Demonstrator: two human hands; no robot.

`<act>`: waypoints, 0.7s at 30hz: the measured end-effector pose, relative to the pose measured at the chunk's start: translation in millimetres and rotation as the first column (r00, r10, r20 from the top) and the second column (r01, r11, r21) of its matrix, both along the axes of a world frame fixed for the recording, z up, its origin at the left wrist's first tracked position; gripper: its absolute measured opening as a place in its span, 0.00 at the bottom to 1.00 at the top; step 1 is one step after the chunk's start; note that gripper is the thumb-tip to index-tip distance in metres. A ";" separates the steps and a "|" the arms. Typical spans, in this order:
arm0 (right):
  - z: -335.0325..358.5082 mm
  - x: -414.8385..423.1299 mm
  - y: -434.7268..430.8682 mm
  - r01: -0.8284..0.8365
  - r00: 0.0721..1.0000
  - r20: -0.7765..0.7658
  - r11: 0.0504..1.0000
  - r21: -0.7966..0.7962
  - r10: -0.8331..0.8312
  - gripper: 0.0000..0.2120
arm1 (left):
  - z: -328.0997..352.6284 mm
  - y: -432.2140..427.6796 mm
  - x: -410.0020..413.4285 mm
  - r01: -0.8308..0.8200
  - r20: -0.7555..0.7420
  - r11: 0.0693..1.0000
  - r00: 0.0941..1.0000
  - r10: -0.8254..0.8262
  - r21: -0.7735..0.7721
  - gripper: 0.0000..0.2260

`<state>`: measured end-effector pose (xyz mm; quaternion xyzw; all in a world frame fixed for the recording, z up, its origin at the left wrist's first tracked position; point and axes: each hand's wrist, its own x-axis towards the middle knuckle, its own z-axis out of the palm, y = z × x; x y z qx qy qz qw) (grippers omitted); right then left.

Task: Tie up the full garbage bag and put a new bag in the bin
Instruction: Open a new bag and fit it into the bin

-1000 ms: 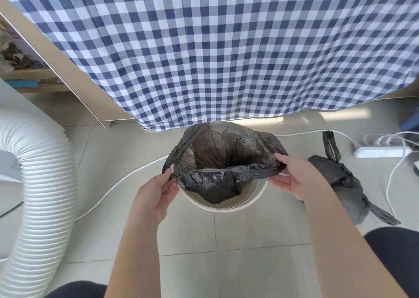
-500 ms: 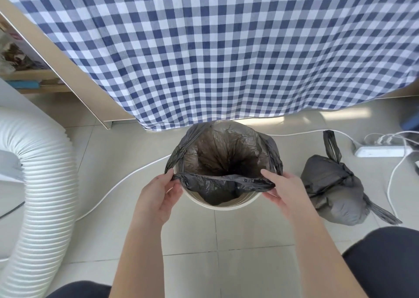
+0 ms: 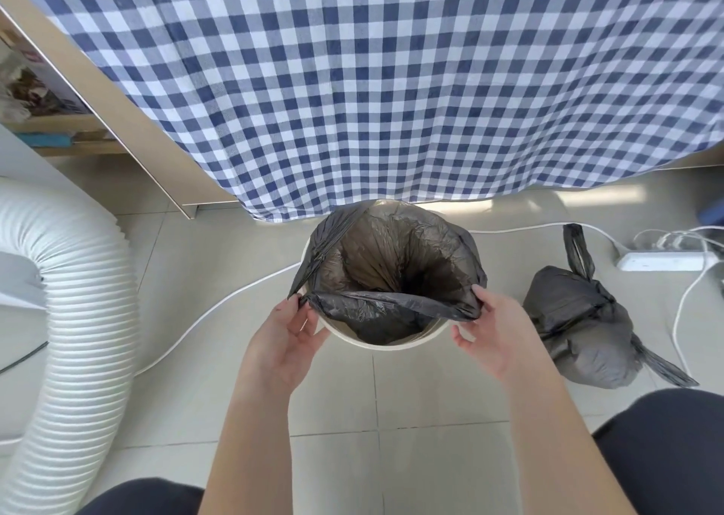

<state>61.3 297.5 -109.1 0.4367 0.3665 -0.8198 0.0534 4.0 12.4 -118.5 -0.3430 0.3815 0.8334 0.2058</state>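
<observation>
A round white bin [image 3: 395, 343] stands on the tiled floor in the middle. A new dark grey bag [image 3: 391, 263] sits open inside it, its far edge draped over the rim. The near edge of the bag is stretched in a band between my hands. My left hand [image 3: 288, 338] pinches the bag's left corner at the rim. My right hand [image 3: 495, 328] pinches the right corner. The full garbage bag [image 3: 580, 326], tied with its handles sticking up, lies on the floor right of the bin.
A blue-and-white checked cloth [image 3: 391, 91] hangs just behind the bin. A wide white ribbed hose [image 3: 74, 318] curves along the left. A white cable [image 3: 219, 306] runs across the floor, and a power strip [image 3: 666, 260] with cords lies at the right. My knees show at the bottom.
My right hand has slid leftward and nearer along the bin's rim with the bag's edge, uncovering the tied bag. The bag's near edge now lies lower over the bin's front rim.
</observation>
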 end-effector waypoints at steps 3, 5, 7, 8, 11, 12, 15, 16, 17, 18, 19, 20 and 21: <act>-0.3 3.0 -2.0 0.024 0.999 -0.024 0.999 -0.046 -0.025 0.06 | 2.7 2.9 0.8 -0.021 0.051 1.000 0.998 0.021 -0.002 0.09; -1.7 6.6 -4.3 0.017 0.999 -0.035 0.999 -0.050 -0.019 0.08 | 0.7 4.4 -0.1 -0.082 0.100 0.997 0.992 0.082 -0.001 0.10; -4.5 10.6 -7.2 0.017 0.999 -0.045 0.998 -0.065 -0.020 0.09 | -3.3 4.7 -1.4 -0.121 0.127 0.993 0.984 0.122 -0.019 0.09; -5.4 12.3 -9.3 0.022 0.998 -0.049 0.997 -0.074 -0.025 0.09 | -5.0 4.6 -1.7 -0.136 0.131 0.990 0.982 0.139 -0.031 0.09; -8.8 13.8 -17.0 0.053 0.996 -0.061 0.992 -0.111 -0.060 0.12 | -7.0 5.1 -0.3 -0.189 0.108 0.980 0.975 0.194 -0.058 0.07; -9.4 14.1 -19.4 0.058 0.995 -0.068 0.990 -0.127 -0.067 0.13 | -6.2 5.5 0.0 -0.165 0.101 0.982 0.980 0.174 -0.092 0.06; -10.5 13.5 -24.8 0.048 0.994 -0.091 0.991 -0.128 -0.060 0.15 | -4.8 5.4 -2.0 -0.022 0.049 0.965 0.998 0.036 -0.261 0.06; -10.3 12.8 -25.8 0.052 0.993 -0.095 0.992 -0.114 -0.063 0.16 | -1.3 5.1 -4.6 0.016 0.021 0.942 1.000 -0.010 -0.336 0.07; -10.5 11.7 -26.5 0.059 0.992 -0.104 0.994 -0.093 -0.068 0.17 | 4.1 5.0 -7.9 0.054 -0.011 0.906 0.998 -0.065 -0.420 0.08; -11.0 10.4 -26.9 0.067 0.991 -0.114 0.996 -0.063 -0.074 0.17 | 10.3 4.7 -11.3 0.098 -0.041 0.858 0.990 -0.137 -0.503 0.09; -11.7 8.9 -27.6 0.074 0.989 -0.127 0.997 -0.028 -0.077 0.16 | 16.9 5.2 -15.2 0.148 -0.059 0.801 0.973 -0.223 -0.580 0.11; -12.2 7.4 -28.6 0.080 0.987 -0.141 0.997 0.008 -0.078 0.15 | 22.8 6.2 -18.6 0.196 -0.058 0.737 0.951 -0.304 -0.647 0.13; -13.0 6.4 -30.1 0.088 0.984 -0.156 0.995 0.039 -0.080 0.15 | 26.5 7.5 -20.8 0.233 -0.041 0.672 0.930 -0.366 -0.703 0.15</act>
